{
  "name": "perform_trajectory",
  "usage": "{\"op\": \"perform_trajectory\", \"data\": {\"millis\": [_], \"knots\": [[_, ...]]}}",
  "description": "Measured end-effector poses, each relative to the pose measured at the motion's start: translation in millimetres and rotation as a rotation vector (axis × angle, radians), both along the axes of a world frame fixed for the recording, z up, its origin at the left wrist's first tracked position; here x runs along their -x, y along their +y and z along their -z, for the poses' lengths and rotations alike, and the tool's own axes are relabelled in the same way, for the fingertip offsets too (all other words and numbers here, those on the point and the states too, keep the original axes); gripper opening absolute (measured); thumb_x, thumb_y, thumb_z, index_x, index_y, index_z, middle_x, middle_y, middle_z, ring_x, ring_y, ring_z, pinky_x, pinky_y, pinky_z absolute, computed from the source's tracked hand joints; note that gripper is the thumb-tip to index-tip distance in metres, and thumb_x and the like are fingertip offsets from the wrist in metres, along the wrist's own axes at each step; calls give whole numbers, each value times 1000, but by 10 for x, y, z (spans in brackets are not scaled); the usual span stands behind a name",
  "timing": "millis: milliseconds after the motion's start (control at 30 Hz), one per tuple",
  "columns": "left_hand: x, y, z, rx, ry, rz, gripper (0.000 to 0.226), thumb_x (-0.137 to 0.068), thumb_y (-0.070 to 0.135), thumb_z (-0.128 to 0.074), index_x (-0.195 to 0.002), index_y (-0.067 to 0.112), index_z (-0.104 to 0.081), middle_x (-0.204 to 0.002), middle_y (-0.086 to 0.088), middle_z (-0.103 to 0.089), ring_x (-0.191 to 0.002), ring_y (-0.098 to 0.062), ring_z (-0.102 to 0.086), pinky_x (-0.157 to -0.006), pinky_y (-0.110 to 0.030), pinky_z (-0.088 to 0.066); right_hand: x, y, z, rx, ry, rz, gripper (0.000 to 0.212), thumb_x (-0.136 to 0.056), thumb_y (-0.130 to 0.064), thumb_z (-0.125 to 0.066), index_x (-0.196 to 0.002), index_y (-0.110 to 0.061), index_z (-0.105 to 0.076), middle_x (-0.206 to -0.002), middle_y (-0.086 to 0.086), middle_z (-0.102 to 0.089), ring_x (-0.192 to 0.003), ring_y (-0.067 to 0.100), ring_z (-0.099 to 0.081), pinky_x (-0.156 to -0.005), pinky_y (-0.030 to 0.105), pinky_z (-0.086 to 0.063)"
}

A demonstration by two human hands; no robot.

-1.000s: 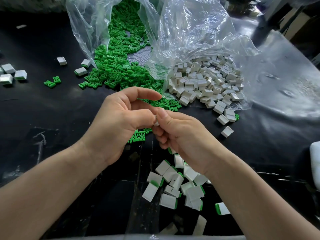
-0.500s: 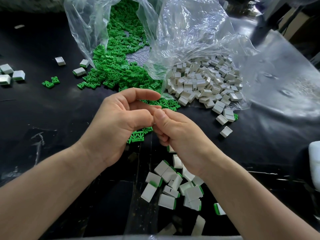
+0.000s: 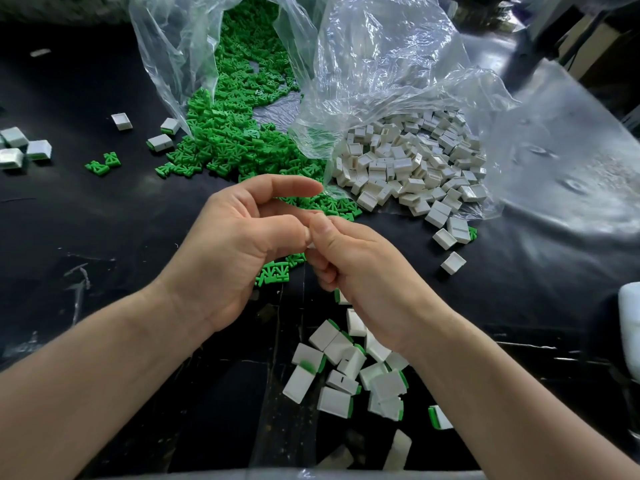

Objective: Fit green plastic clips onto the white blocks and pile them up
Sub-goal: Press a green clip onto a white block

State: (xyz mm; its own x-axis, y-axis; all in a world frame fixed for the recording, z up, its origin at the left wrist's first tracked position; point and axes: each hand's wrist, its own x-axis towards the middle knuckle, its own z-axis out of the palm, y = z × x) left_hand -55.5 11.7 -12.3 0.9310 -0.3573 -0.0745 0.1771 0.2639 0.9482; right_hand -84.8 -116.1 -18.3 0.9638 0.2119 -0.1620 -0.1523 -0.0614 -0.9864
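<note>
Nearest to us, a pile of finished blocks (image 3: 349, 372), white with green edges showing, is lying on the black table (image 3: 104, 220) just below our right wrist. Above it we are holding both hands together in mid-air. Our left hand (image 3: 239, 251) and our right hand (image 3: 360, 265) are pinching a small white block (image 3: 310, 244) between them. Only a sliver of it is showing where the two thumbs are meeting. The other fingers of both hands are curling inward, except the left index finger, which is arching over the top. Whether a clip is sitting in that block, we cannot tell. Under the left hand a few loose clips (image 3: 273, 273) are lying on the table. Beyond our hands, the heap of green clips (image 3: 235, 133) is spilling out of a clear plastic bag (image 3: 381, 64). To its right the heap of white blocks (image 3: 408, 161) is spreading out from under the crumpled plastic. Far to the left, a few stray blocks (image 3: 20, 147) and two stray clips (image 3: 103, 164) are sitting well apart from the heaps.
</note>
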Motion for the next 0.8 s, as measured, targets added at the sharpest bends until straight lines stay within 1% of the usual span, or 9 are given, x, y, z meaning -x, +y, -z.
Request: {"op": "perform_trajectory", "data": {"millis": [100,167,267,367,533,633,667,733,800], "knots": [[-13,11,-4,-28,0,21,47,-53,-9,-61,-97,9,-62,-67,-7,-70,-61,-23,-65,-60,-30,-56,-31,-53,18,-51,94,-2,41,-98,-29,-35,-94,6,-55,-60,-6,-38,-55,7,-32,-55,22,-28],[-19,8,-1,-47,5,20,54,-49,-1,-74,-100,11,-61,-70,-5,-71,-60,-19,-67,-63,-29,-57,-58,-79,15,-142,185,4,48,-95,-40,-34,-88,-2,-63,-58,-4,-39,-52,9,-32,-52,22,-28],[-15,-13,-2,-34,25,12,44,-57,11,-64,-101,12,-59,-70,-4,-72,-63,-13,-69,-59,-21,-54,-86,-110,-22,-170,269,10,55,-90,-55,-29,-68,-15,-58,-55,-2,-41,-48,10,-32,-47,21,-29],[-15,-16,10,-26,46,-13,41,-59,11,-64,-99,11,-60,-74,-7,-73,-68,-17,-70,-59,-21,-55,-112,-168,-28,16,227,62,62,-84,-63,-29,-66,-15,-64,-49,-4,-45,-45,8,-34,-43,18,-31],[29,-5,4,-231,-39,38,35,-53,18,-70,-88,17,-66,-71,-3,-72,-58,-9,-64,-45,-17,-48,-188,-307,11,456,-55,300,44,-89,-45,-49,-55,-22,-63,-44,-12,-49,-43,-2,-41,-55,23,-34],[108,-26,-13,-332,-63,284,33,-54,18,-82,-84,15,-69,-76,-7,-73,-60,-11,-64,-43,-18,-46,-265,-415,89,682,-224,402,21,-87,-35,-57,-72,-23,-65,-55,-14,-51,-55,-1,-47,-58,18,-35],[134,-36,-22,-352,-67,356,31,-57,20,-83,-84,16,-69,-78,-7,-73,-61,-11,-65,-44,-18,-46,-286,-442,101,756,-258,421,11,-87,-31,-58,-85,-24,-67,-65,-15,-52,-64,0,-49,-63,17,-35],[154,-48,-34,-392,-88,385,31,-59,31,-81,-84,17,-70,-80,-5,-73,-61,-12,-67,-44,-18,-46,-328,-501,139,890,-278,441,27,-88,-26,-57,-114,-22,-61,-88,-7,-52,-86,11,-52,-79,20,-36],[132,-50,-33,-426,-98,306,32,-56,35,-70,-83,17,-69,-79,-4,-73,-60,-12,-67,-42,-16,-44,-371,-564,177,962,-257,444,41,-90,-24,-55,-130,-20,-49,-112,2,-48,-107,19,-48,-93,25,-33]]}}
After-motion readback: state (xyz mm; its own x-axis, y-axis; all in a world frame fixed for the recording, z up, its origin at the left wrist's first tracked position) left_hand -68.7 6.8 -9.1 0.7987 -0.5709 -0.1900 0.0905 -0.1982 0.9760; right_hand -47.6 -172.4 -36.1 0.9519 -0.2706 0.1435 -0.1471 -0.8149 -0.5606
